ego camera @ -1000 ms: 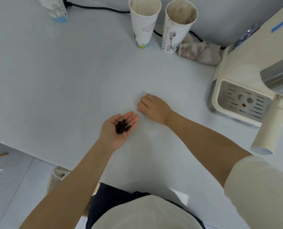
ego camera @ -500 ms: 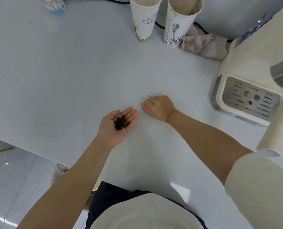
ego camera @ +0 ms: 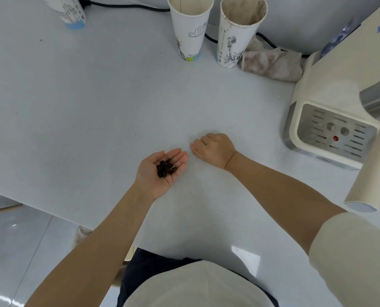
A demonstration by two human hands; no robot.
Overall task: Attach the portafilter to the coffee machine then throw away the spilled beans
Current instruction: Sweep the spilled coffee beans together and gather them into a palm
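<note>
Pale grey countertop point(ego camera: 96, 107) stretches out below me, with the coffee machine point(ego camera: 339, 89) sitting at its right end as my landmark. Its cream portafilter handle point(ego camera: 370, 180) juts out from under the machine's head toward me, so I judge the attaching part done, though the lock itself is out of sight. What remains is the beans point(ego camera: 165, 168): they lie in a small dark heap in my left hand point(ego camera: 160, 171), well to the left of the machine, and I see none loose on the counter between. No bin shows anywhere near the machine, so the throwing away is not yet done. My left hand is palm up, fingers loosely spread and gently cupped, cradling the heap rather than squeezing it. My right hand point(ego camera: 213, 149), between the left hand and the machine, rests knuckles up on the counter with fingers curled under; whether it holds a bean underneath I cannot tell.
</note>
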